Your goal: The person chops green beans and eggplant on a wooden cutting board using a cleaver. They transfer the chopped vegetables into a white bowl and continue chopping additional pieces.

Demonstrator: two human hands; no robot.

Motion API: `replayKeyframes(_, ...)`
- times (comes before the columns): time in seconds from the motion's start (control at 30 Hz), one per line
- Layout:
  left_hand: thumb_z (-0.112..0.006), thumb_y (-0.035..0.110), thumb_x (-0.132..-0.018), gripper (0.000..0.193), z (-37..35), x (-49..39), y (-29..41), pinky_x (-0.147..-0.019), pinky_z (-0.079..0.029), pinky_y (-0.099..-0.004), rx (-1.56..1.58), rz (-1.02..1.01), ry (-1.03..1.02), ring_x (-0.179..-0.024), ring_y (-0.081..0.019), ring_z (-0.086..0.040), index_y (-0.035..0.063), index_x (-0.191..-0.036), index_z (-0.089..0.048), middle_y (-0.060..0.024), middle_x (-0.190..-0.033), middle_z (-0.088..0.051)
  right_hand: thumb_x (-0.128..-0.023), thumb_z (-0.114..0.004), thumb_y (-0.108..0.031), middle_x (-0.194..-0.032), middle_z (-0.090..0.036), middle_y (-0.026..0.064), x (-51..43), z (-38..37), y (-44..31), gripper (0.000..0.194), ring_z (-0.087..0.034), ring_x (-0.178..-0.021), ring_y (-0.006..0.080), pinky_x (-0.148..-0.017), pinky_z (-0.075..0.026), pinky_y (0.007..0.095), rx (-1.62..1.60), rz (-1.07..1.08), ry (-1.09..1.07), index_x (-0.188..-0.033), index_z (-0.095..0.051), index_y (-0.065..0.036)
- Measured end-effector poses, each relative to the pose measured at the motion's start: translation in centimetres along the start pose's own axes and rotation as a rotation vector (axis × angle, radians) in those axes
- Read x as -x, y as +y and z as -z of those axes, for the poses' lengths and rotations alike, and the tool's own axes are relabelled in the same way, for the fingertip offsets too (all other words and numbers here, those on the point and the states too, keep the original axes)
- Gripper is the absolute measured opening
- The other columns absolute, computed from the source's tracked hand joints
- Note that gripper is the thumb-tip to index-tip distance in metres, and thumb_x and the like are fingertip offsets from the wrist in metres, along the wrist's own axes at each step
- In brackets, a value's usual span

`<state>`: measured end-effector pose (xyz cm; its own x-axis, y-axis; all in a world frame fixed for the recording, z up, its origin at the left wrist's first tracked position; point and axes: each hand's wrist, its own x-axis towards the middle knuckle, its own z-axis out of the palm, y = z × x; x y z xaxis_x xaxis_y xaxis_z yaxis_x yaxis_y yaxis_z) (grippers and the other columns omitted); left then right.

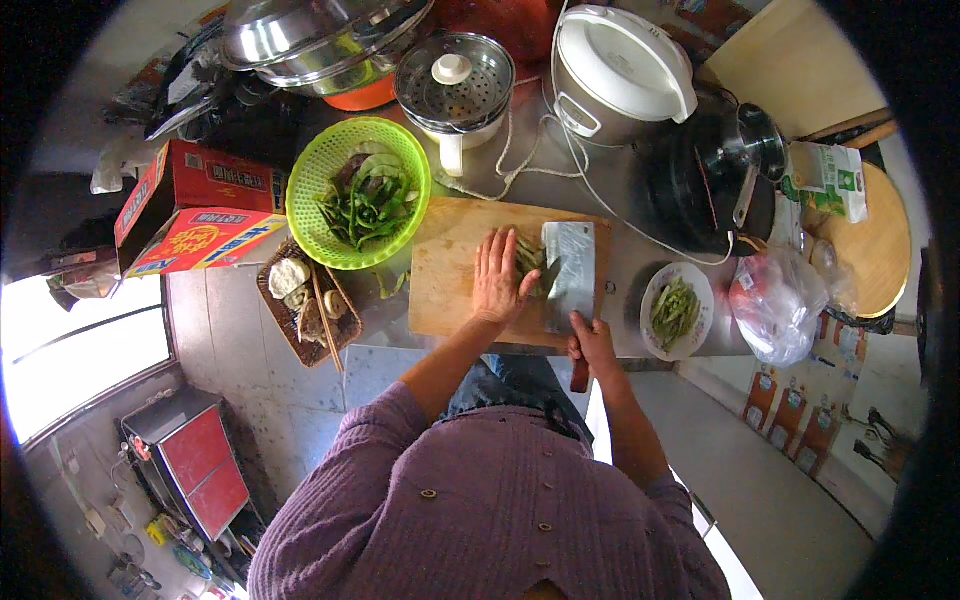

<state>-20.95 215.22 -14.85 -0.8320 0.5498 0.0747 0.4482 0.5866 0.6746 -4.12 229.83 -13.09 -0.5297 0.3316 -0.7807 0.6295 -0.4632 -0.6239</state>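
Note:
My right hand (594, 343) grips the dark handle of a cleaver (570, 266). Its broad metal blade lies nearly flat over the right part of a wooden cutting board (444, 274). Just left of the blade is a small heap of cut green vegetable pieces (529, 257). My left hand (496, 279) is stretched flat beside that heap, thumb spread toward the cleaver, and its palm side is hidden. More cut green pieces (675, 309) fill an oval white dish (703, 281) to the right of the board.
Left of the board are a lime-green colander (300, 217) with green peppers and a wicker basket (286, 341) holding buns and chopsticks. Behind stand a lidded electric pot (454, 112) and a white rice cooker (626, 67). A white cord (645, 238) crosses near a plastic bag (776, 307).

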Motion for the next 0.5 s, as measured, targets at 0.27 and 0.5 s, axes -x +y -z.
replayKeyframes(0.27,-0.071,0.038,-0.080,0.074,-1.9,-0.2,2.2,-0.108,-0.033,-0.0474,0.195,-0.075,0.060,-0.132,-0.0388,-0.036,0.0067,-0.140,-0.041,-0.0188,-0.144,-0.037,-0.095,-0.059,-0.028,-0.055,-0.045,0.0015,-0.4,-5.1,1.0,0.025,-0.043,-0.039,0.0118,-0.038,-0.038,0.0283,-0.153,-0.035,-0.126,-0.087,-0.047,-0.008)
replayKeyframes(0.5,-0.072,0.012,-0.076,0.053,-4.4,-1.0,10.2,-0.104,-0.040,-0.0448,0.372,-0.253,-0.048,-0.126,-0.0377,-0.044,0.0132,-0.127,-0.057,-0.0164,-0.140,-0.043,-0.097,-0.057,-0.027,-0.054,-0.048,0.0044,4.0,0.1,0.6,0.024,-0.044,-0.038,0.0139,-0.035,-0.037,0.0309,-0.294,0.083,-0.038,-0.089,-0.050,-0.006)
